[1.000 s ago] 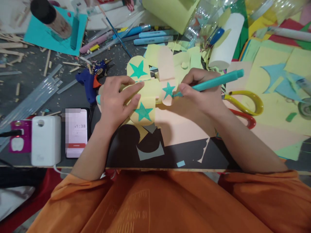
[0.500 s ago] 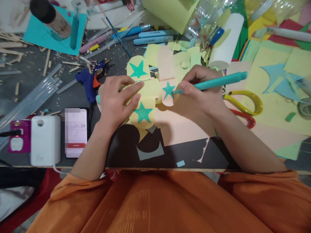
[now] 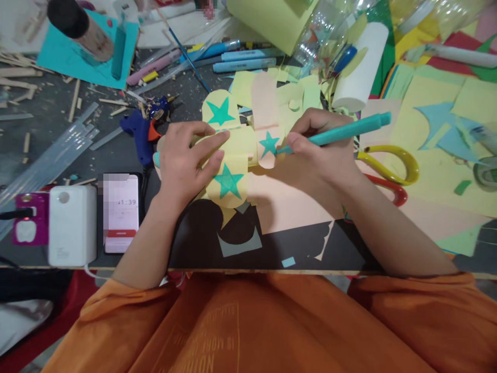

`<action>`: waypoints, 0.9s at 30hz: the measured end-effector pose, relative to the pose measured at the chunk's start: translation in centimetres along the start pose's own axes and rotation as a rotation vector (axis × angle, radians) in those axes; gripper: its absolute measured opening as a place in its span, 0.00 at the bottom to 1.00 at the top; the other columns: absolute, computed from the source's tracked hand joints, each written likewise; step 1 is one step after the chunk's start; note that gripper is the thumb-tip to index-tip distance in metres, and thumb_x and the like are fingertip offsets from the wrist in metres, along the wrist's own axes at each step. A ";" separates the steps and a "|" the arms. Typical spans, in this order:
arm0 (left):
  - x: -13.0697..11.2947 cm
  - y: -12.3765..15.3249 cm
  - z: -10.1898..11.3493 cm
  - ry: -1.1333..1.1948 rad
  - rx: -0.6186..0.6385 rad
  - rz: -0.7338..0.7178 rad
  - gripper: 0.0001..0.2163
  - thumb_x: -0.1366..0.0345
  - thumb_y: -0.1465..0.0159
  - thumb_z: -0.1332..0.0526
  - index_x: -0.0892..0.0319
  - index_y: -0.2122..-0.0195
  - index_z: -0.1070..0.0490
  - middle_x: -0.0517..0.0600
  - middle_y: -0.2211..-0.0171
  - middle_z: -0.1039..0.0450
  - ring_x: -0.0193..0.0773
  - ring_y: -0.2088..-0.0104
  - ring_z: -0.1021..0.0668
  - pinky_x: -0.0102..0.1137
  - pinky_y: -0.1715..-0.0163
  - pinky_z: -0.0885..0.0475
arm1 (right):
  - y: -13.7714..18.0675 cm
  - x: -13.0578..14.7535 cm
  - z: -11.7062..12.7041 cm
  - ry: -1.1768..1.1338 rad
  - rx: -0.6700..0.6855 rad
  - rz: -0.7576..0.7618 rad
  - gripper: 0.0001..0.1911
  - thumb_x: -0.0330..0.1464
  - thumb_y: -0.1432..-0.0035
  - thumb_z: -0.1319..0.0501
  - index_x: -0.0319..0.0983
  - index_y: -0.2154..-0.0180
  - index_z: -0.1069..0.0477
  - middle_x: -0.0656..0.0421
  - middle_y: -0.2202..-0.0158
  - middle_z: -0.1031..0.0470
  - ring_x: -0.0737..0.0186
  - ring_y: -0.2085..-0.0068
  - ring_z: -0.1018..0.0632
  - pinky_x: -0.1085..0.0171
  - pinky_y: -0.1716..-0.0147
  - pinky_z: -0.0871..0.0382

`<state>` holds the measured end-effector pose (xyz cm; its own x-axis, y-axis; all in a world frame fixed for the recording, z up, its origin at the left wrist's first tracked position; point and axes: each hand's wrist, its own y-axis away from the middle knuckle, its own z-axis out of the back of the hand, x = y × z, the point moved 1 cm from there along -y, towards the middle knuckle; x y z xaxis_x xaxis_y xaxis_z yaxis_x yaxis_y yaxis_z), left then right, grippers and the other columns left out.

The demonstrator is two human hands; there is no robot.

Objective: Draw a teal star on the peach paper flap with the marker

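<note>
A yellow paper craft [image 3: 243,147] with rounded flaps lies at the table's middle; three flaps each bear a teal star. My left hand [image 3: 184,163] presses down on the craft's left part, fingers curled over it, with a teal cap peeking out near the thumb. My right hand [image 3: 316,150] is closed round a teal marker [image 3: 341,130], whose tip touches the star on the pink right flap [image 3: 267,147].
A blue glue gun [image 3: 142,127] lies just left of the craft. A phone [image 3: 121,212] and a white power bank [image 3: 72,225] sit near the front left edge. Yellow-handled scissors [image 3: 392,166] lie right of my hand. Markers, glue sticks, a white roll and coloured paper crowd the back.
The marker tip shifts slightly along the right star's edge. My left hand and the craft stay put.
</note>
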<state>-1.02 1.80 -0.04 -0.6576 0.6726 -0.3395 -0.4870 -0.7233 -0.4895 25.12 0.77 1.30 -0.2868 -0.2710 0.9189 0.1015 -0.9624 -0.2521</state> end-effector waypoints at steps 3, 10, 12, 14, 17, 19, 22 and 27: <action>0.1 0.0 -0.1 0.006 0.006 0.039 0.15 0.49 0.29 0.47 0.37 0.46 0.26 0.47 0.53 0.22 0.46 0.52 0.24 0.45 0.49 0.33 | 0.0 -0.1 0.1 0.006 -0.006 -0.016 0.16 0.43 0.44 0.34 0.46 0.78 0.35 0.62 0.80 0.35 0.61 0.75 0.33 0.59 0.75 0.37; 0.1 0.1 -0.1 -0.014 0.001 0.033 0.15 0.49 0.29 0.48 0.39 0.46 0.26 0.48 0.53 0.23 0.46 0.51 0.24 0.44 0.50 0.32 | -0.2 -0.1 -0.4 -0.066 0.021 0.024 0.17 0.41 0.46 0.34 0.45 0.81 0.37 0.63 0.83 0.36 0.65 0.79 0.37 0.60 0.78 0.43; 0.0 0.1 -0.1 -0.040 -0.018 -0.009 0.15 0.51 0.28 0.47 0.40 0.45 0.26 0.48 0.53 0.22 0.45 0.52 0.24 0.43 0.51 0.32 | -0.2 -0.1 -0.4 -0.085 -0.005 0.043 0.17 0.39 0.47 0.33 0.45 0.82 0.37 0.63 0.84 0.36 0.66 0.80 0.37 0.60 0.79 0.44; -0.1 0.1 0.0 -0.060 -0.033 -0.055 0.15 0.53 0.28 0.47 0.42 0.44 0.27 0.48 0.53 0.22 0.45 0.53 0.23 0.42 0.52 0.31 | -0.1 -0.1 -0.3 -0.137 -0.064 0.074 0.17 0.38 0.47 0.32 0.45 0.81 0.35 0.64 0.83 0.34 0.67 0.80 0.36 0.61 0.80 0.44; -0.2 0.0 0.0 -0.083 -0.024 -0.052 0.16 0.53 0.28 0.47 0.44 0.45 0.26 0.50 0.53 0.22 0.45 0.52 0.23 0.43 0.53 0.30 | 0.5 0.1 -0.2 -0.236 -0.161 0.158 0.17 0.43 0.41 0.34 0.44 0.78 0.31 0.66 0.83 0.34 0.69 0.83 0.38 0.63 0.83 0.44; -0.3 0.0 0.1 -0.102 -0.009 -0.028 0.16 0.52 0.27 0.49 0.46 0.46 0.25 0.50 0.53 0.22 0.45 0.52 0.23 0.44 0.52 0.30 | 1.3 0.4 -0.3 -0.198 -0.195 0.189 0.18 0.44 0.38 0.36 0.43 0.77 0.29 0.67 0.84 0.35 0.70 0.84 0.37 0.65 0.83 0.42; -0.4 -0.2 0.1 -0.095 0.035 0.029 0.17 0.51 0.27 0.50 0.42 0.47 0.25 0.48 0.53 0.22 0.45 0.52 0.23 0.45 0.50 0.30 | 2.7 0.7 -0.6 -0.055 -0.171 0.204 0.13 0.40 0.37 0.36 0.43 0.72 0.25 0.63 0.77 0.25 0.67 0.76 0.25 0.65 0.76 0.32; -0.2 -0.2 -0.1 -0.097 0.039 0.028 0.16 0.50 0.29 0.50 0.38 0.47 0.26 0.47 0.53 0.22 0.46 0.52 0.22 0.45 0.50 0.30 | 4.6 0.0 -0.8 -0.033 -0.115 0.209 0.11 0.42 0.34 0.39 0.45 0.63 0.21 0.61 0.67 0.19 0.62 0.67 0.18 0.61 0.67 0.24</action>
<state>-0.77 1.80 0.07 -0.7224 0.6355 -0.2725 -0.4890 -0.7482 -0.4485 24.83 -3.66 -0.05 -0.2398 -0.4652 0.8521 0.0454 -0.8821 -0.4688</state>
